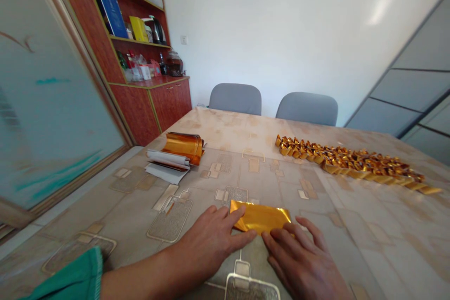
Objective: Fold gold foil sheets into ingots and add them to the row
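Observation:
A folded strip of gold foil paper [263, 218] lies in front of me on the table, its shiny side up. My left hand [213, 239] holds its left end down, index finger on top and thumb along the near edge. On the near right part of the strip, the fingers of my right hand [298, 253] press the edge, with the thumb side partly hidden. Farther left sits a stack of curled gold foil sheets [184, 146] with white backs. A long cluster of folded gold paper pieces [351, 159] stretches across the right side of the table.
The table [133, 225] has a patterned cover. Two grey chairs [235, 98] stand at its far side, before a white wall. At the back left is a red-brown cabinet [140, 103] with bottles and a kettle; a frosted glass panel [52, 93] is at left.

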`<state>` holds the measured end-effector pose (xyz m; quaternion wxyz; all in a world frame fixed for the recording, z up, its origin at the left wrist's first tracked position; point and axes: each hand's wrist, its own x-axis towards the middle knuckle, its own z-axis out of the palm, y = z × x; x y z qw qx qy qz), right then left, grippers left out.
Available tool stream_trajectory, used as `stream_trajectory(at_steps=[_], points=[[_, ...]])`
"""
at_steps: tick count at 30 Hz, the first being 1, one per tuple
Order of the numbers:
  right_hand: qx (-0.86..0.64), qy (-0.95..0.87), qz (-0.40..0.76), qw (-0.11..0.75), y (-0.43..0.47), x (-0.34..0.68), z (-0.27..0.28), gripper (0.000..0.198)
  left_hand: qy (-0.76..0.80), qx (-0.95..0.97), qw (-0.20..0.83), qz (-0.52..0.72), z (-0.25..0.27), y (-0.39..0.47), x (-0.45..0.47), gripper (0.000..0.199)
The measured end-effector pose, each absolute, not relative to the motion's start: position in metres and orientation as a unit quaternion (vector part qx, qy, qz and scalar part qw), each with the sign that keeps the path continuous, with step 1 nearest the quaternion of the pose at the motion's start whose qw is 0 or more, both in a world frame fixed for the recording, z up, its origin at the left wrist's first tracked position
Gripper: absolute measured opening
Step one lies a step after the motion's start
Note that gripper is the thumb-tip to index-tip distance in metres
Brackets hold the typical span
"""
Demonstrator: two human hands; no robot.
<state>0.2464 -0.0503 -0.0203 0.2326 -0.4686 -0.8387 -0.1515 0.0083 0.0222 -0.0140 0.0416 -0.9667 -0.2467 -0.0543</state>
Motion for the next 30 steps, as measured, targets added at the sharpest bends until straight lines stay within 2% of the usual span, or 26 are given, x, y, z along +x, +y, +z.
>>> stream_trajectory(at_steps=[6, 13, 20, 25, 30], points=[[-0.430, -0.874, -0.146, 0.171, -0.051, 0.260, -0.010, 0.034, -0.250, -0.965, 0.040, -0.063, -0.015, 0.024, 0.004, 0.042], [-0.434, -0.871, -0.113, 0.198, -0.049, 0.260, -0.012, 0.026, -0.258, -0.961, 0.062, -0.084, -0.011, 0.025, -0.018, 0.040], [-0.441, -0.876, -0.085, 0.175, -0.049, 0.266, -0.020, 0.025, -0.268, -0.957, 0.051, -0.097, -0.006, 0.025, -0.043, 0.044], [-0.444, -0.873, -0.064, 0.192, -0.047, 0.261, -0.018, 0.023, -0.246, -0.960, 0.048, -0.123, 0.002, 0.020, -0.023, 0.024], [-0.448, -0.861, -0.063, 0.235, -0.045, 0.254, -0.014, 0.022, -0.200, -0.968, 0.002, -0.150, -0.001, 0.014, 0.019, 0.021]])
